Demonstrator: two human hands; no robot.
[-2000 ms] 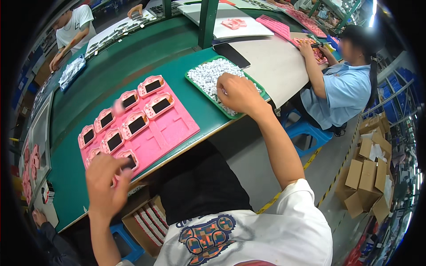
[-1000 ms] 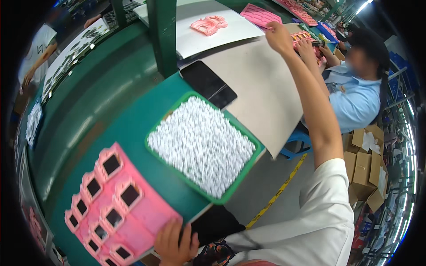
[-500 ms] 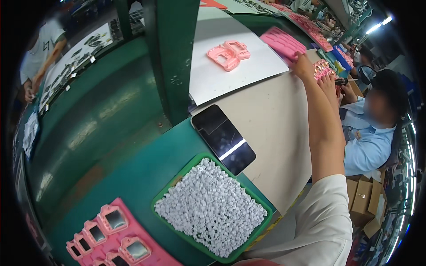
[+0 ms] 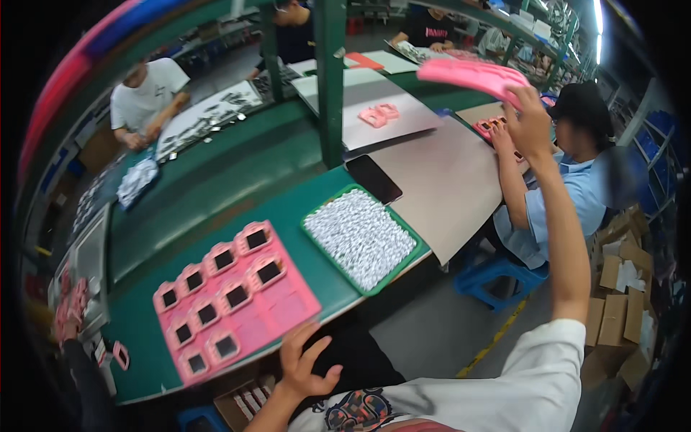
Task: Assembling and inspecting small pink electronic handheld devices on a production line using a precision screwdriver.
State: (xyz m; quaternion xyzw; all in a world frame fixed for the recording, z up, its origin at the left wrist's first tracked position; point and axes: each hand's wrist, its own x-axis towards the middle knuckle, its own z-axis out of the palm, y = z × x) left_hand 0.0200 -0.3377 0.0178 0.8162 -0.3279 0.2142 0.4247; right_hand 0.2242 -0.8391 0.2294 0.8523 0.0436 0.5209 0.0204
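Note:
My right hand (image 4: 531,124), arm stretched out to the far right, grips the edge of a pink moulded tray (image 4: 471,76) and holds it up above the bench. My left hand (image 4: 306,363) is at the bench's front edge with its fingers apart and nothing in them. Just beyond it lies another pink tray (image 4: 291,311) bearing several pink device casings (image 4: 237,295) with dark square screens. To the right of that stands a green-rimmed tray (image 4: 412,255) full of small white plastic parts (image 4: 360,234). A black phone (image 4: 373,178) lies against its far corner.
Two pink casings (image 4: 378,115) rest on a white board (image 4: 410,128) past a green post (image 4: 331,86). A co-worker in a light blue shirt (image 4: 540,216) handles casings at the right. Below are a blue stool (image 4: 497,277) and cardboard boxes (image 4: 612,302). Another person's arm (image 4: 75,360) reaches in at the left.
My right hand has lifted the pink tray up from beside the white board. My left hand has come into view, and the view has swung to show more of the bench.

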